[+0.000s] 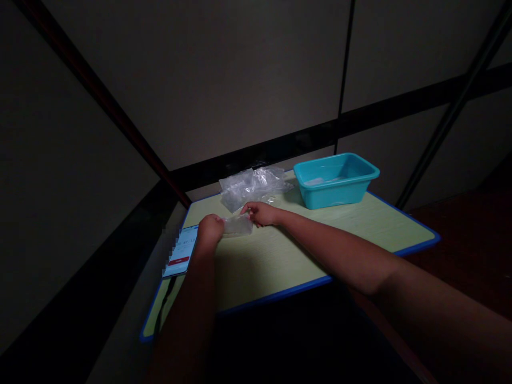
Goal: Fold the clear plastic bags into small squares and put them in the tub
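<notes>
A small, clear plastic bag (237, 226) is stretched between my two hands, low over the table. My left hand (210, 230) is closed on the bag's left end. At its upper right corner, my right hand (262, 214) pinches the bag, its fingers partly curled. Just behind my hands lies a loose pile of clear plastic bags (256, 184), crumpled and shiny. Fine detail at my fingertips is too dim to make out.
A turquoise plastic basin (336, 194) stands at the back right, with something pale and clear inside. A phone (182, 253) with a lit screen lies at the left edge, a dark strap below it. The pale table (272, 261) has a blue rim and stands by panelled walls.
</notes>
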### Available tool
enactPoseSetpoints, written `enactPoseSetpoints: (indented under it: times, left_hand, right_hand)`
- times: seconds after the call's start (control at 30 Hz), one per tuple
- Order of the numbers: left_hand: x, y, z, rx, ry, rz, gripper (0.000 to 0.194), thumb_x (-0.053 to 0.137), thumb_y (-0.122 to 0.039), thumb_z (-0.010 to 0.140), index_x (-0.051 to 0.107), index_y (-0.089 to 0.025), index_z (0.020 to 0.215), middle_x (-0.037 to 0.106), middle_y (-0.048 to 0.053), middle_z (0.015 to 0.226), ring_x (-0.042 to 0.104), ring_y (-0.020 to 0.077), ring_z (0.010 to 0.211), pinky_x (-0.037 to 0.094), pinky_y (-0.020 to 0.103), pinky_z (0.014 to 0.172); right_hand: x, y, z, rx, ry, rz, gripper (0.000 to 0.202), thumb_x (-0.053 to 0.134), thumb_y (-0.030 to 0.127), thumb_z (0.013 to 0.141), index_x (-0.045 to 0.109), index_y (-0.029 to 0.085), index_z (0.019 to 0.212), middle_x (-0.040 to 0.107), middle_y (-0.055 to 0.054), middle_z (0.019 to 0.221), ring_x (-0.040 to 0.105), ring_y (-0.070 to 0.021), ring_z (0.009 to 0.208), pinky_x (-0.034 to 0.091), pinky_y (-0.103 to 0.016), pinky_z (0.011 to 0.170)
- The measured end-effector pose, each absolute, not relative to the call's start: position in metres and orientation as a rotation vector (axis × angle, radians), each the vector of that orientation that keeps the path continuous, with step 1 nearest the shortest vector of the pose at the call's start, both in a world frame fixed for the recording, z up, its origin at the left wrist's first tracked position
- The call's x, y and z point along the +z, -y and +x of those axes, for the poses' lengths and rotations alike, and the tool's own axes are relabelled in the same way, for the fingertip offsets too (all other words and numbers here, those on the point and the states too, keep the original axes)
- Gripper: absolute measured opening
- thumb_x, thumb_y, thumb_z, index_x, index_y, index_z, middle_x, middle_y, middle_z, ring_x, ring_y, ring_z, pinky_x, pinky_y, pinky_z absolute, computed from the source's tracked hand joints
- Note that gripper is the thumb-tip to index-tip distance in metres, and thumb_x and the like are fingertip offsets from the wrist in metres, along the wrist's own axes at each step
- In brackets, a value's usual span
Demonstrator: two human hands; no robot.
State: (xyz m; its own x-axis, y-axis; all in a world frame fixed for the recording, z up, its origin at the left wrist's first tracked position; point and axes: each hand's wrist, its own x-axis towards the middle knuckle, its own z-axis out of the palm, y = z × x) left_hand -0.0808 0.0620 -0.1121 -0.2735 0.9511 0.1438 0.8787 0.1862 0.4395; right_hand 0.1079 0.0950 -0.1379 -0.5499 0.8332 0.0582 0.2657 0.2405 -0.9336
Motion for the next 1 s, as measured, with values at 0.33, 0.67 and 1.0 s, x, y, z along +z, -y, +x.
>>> enactPoseSetpoints:
  times: [0.33,0.67,1.0]
  left_hand:
    - [-0.1116,-0.0585,-0.0795,0.367,-2.43,1.905,0.013,0.053,-0.024,0.077,0.064,-0.018,0.076,0.069,0.015,0.088,0.063,0.0293,0.086,0.043,0.032,0.067]
    - [-0.1086,-0.0563,-0.0784,0.418,-2.513,1.843,0.024,0.039,-0.027,0.086,0.058,-0.018,0.099,0.068,0.015,0.097,0.064,0.0273,0.09,0.044,0.032,0.068]
    - [-0.1117,-0.0553,-0.0783,0.37,-2.459,1.913,0.021,0.052,-0.033,0.08,0.056,-0.021,0.096,0.068,0.012,0.095,0.063,0.0264,0.089,0.043,0.03,0.068]
  right_hand:
    - [-0.1389,-0.0953,0.1086,1.217,2.041,-0.966,0.036,0.046,0.005,0.077,0.057,0.017,0.109,0.045,0.008,0.053,0.041,-0.0047,0.037,0.029,-0.014,0.036]
    - [-0.1329,-0.0926,0.109,1.116,2.178,-1.046,0.028,0.049,0.011,0.081,0.069,0.01,0.1,0.048,0.006,0.048,0.039,-0.004,0.04,0.033,-0.017,0.046]
    - [-0.1308,-0.091,0.111,0.997,2.262,-1.074,0.027,0.052,0.015,0.08,0.071,0.011,0.099,0.054,0.004,0.052,0.041,-0.0051,0.046,0.035,-0.018,0.054]
